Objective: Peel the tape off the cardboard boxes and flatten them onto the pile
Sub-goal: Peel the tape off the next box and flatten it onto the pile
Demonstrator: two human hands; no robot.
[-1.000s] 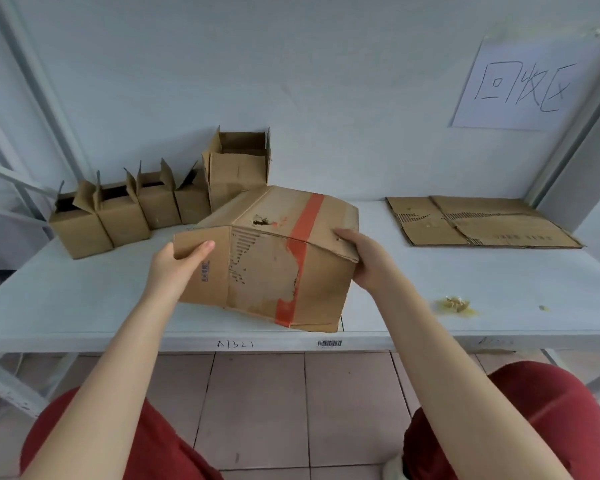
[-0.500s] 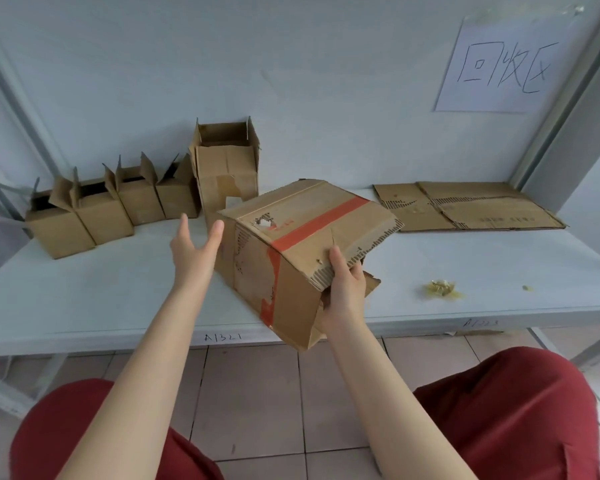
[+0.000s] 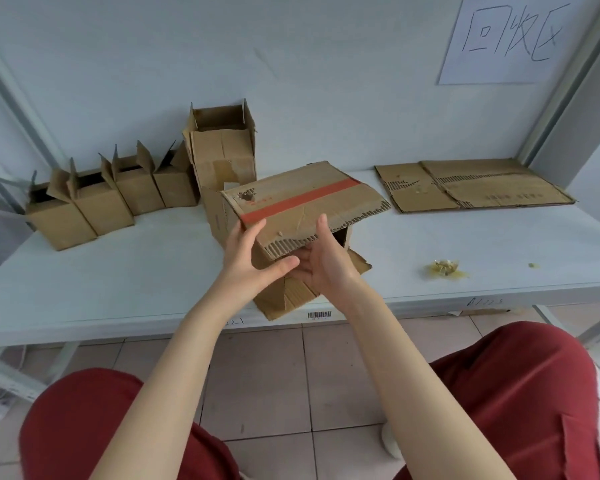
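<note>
Brown cardboard box (image 3: 291,209) bears a red tape stripe (image 3: 298,202); white table (image 3: 118,271); dark red trousers (image 3: 516,393).

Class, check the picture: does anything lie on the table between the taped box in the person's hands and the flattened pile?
Nothing visible does. Only bare table shows between the taped box and the flattened pile. A small yellowish scrap lies nearer the front edge, off that line.

A single wide-angle view from the person's head faces forward and down. The box (image 3: 302,206) sits near at centre, the table (image 3: 118,282) spans mid-frame, with wall (image 3: 291,64) above and floor (image 3: 264,375) below.
</note>
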